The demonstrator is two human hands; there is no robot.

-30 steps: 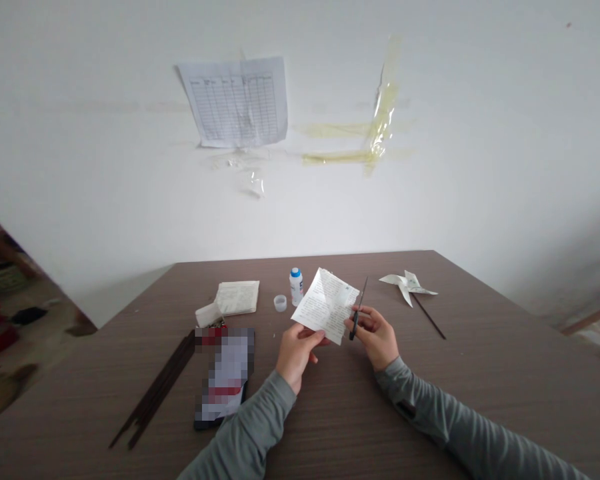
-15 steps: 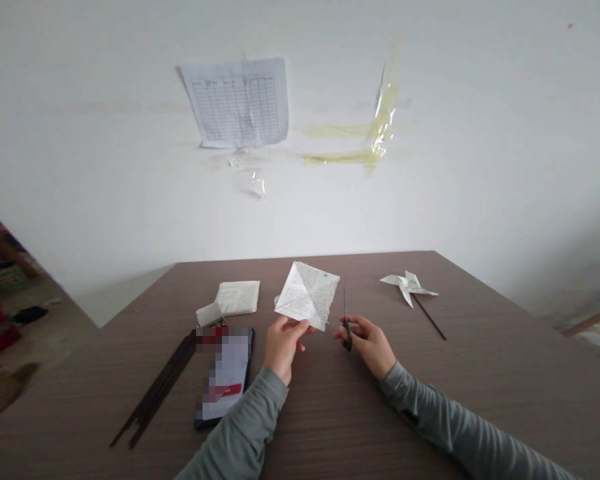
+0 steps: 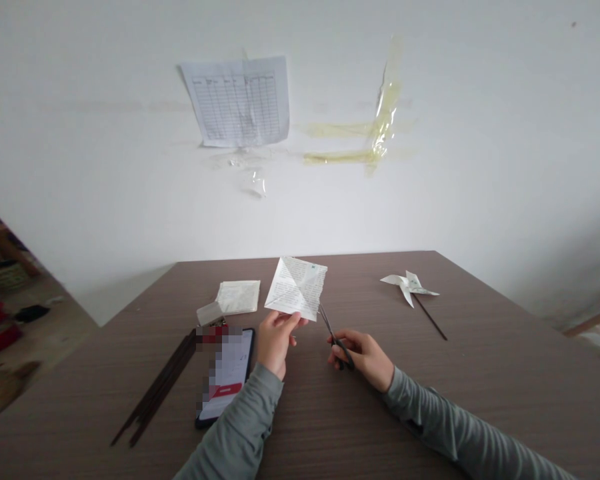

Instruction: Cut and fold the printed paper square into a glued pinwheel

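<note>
Left of the frame's centre, the left hand [image 3: 274,343] pinches the creased paper square [image 3: 297,287] by its lower edge. Just right of that, the slightly parted scissors [image 3: 335,341], gripped by the right hand [image 3: 364,357], point up near its lower right corner. For a clean cut, the paper is best held taut, the blades lined up with the diagonal crease.

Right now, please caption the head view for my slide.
Left hand holding paper, right hand holding scissors, a pinwheel on the table.
</note>
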